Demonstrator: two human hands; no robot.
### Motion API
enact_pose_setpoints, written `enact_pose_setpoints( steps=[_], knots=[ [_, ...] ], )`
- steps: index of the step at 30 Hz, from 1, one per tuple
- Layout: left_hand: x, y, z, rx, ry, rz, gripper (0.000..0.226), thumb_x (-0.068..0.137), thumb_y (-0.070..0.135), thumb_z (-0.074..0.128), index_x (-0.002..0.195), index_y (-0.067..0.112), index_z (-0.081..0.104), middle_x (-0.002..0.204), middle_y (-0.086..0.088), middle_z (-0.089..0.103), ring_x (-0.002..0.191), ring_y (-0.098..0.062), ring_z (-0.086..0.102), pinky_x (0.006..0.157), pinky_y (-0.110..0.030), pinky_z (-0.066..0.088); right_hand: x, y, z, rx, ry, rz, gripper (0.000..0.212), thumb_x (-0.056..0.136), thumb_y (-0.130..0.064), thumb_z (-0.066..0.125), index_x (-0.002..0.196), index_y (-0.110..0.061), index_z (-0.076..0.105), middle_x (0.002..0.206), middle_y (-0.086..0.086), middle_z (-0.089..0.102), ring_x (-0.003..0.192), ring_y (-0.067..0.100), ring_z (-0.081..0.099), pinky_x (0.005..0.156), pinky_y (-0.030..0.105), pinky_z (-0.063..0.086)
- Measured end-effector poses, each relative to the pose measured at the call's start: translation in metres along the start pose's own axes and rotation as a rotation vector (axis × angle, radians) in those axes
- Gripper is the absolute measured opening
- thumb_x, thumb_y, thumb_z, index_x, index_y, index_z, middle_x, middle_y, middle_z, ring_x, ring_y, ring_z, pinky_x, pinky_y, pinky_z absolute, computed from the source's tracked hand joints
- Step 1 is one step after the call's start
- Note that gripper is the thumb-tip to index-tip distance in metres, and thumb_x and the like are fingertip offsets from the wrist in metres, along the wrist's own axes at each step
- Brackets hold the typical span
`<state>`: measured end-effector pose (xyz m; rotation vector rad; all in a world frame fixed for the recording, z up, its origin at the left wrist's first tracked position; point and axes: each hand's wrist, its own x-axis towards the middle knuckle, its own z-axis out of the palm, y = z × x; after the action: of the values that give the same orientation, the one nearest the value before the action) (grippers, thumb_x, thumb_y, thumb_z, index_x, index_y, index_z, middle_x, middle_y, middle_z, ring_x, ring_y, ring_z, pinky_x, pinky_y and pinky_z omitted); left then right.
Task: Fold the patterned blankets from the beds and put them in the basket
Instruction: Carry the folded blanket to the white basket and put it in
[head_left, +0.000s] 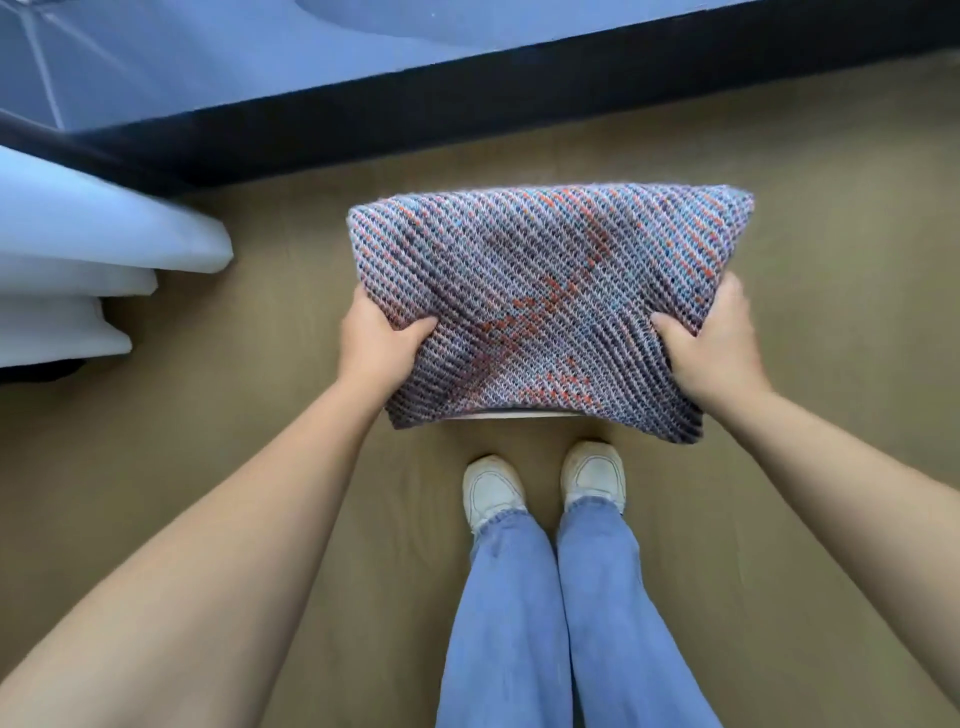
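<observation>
Gripping a folded patterned blanket (540, 306) at its two short sides, the left hand (376, 345) and right hand (714, 348) clench the knit and carry it above the tan floor (260, 441), just ahead of the white shoes (545, 486). A thin pale edge (511, 414) peeks out under its near side, perhaps the basket; I cannot tell. Pinched only at the ends, the soft bundle could sag and fall open, or snag and slide out crooked.
</observation>
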<state>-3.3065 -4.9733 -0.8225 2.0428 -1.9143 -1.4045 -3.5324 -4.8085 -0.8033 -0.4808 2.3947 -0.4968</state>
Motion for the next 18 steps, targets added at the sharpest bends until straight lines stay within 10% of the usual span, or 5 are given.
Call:
enact_pose_setpoints(
  steps=[10, 15, 18],
  knots=[
    [0.049, -0.029, 0.048, 0.367, 0.01, 0.077, 0.047, 0.081, 0.028, 0.069, 0.114, 0.006, 0.044, 0.119, -0.015, 0.053, 0.111, -0.034, 0.049, 0.089, -0.041, 0.04, 0.061, 0.015, 0.058, -0.356, -0.183, 0.005, 0.043, 0.088, -0.021, 0.06, 0.116, 0.001, 0.037, 0.126, 0.025, 0.043, 0.116, 0.042, 0.043, 0.095, 0.046, 0.036],
    [0.05, -0.024, 0.068, 0.238, 0.102, 0.032, 0.091, 0.081, 0.014, 0.064, 0.146, 0.008, 0.002, 0.144, -0.014, 0.025, 0.127, -0.032, 0.035, 0.101, -0.039, 0.032, 0.065, 0.026, 0.075, -0.396, -0.146, 0.089, 0.085, 0.085, -0.022, 0.064, 0.144, -0.001, 0.006, 0.143, 0.023, 0.027, 0.127, 0.041, 0.034, 0.102, 0.047, 0.032],
    [0.04, -0.021, 0.071, 0.234, 0.168, 0.315, 0.096, 0.075, 0.02, 0.069, 0.146, 0.005, 0.007, 0.149, -0.017, 0.018, 0.137, -0.031, 0.019, 0.112, -0.034, 0.014, 0.055, 0.023, 0.077, -0.461, -0.039, -0.203, 0.098, 0.077, -0.026, 0.069, 0.146, -0.005, 0.002, 0.147, 0.02, 0.02, 0.133, 0.039, 0.022, 0.108, 0.046, 0.023]
  ],
)
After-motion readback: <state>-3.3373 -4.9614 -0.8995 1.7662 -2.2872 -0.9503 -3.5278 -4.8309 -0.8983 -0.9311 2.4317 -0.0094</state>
